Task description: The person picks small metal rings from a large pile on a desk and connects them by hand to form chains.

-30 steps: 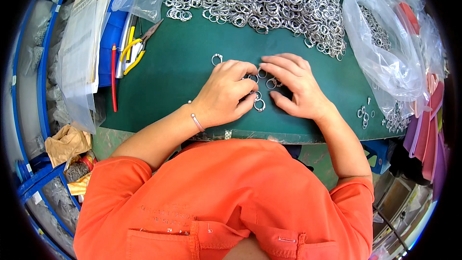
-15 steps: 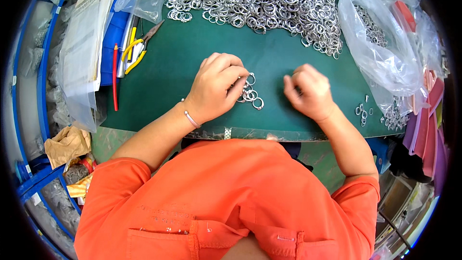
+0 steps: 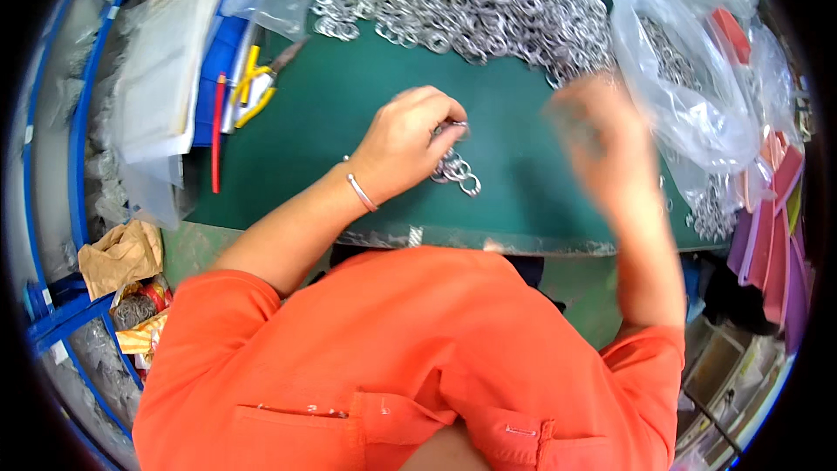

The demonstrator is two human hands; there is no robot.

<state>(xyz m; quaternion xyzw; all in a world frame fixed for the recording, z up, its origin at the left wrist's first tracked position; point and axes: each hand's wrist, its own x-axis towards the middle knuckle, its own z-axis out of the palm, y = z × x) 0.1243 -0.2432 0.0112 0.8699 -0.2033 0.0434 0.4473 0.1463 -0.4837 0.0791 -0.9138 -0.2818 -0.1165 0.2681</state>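
Observation:
My left hand [image 3: 418,138] is over the middle of the green table. Its thumb and forefinger are pinched on a silver metal ring, of which only a small part shows. Just below those fingertips lies a small cluster of silver rings [image 3: 457,176], partly covered by the hand. My right hand [image 3: 602,126] is smeared by motion, near the lower right edge of a large heap of silver rings [image 3: 488,4]. Whether it holds anything cannot be made out.
Yellow-handled pliers [image 3: 255,94] and a red pen-like stick [image 3: 218,135] lie at the left beside a blue bin [image 3: 214,78] with papers. A clear plastic bag [image 3: 697,113] stands at the right, with more rings [image 3: 713,209] near the table's right edge. Blue shelving [image 3: 80,122] rises at far left.
My right hand has swung away from me and to the right, toward the heap's edge. My left hand has shifted slightly right, its fingertips now pinching a ring above the cluster.

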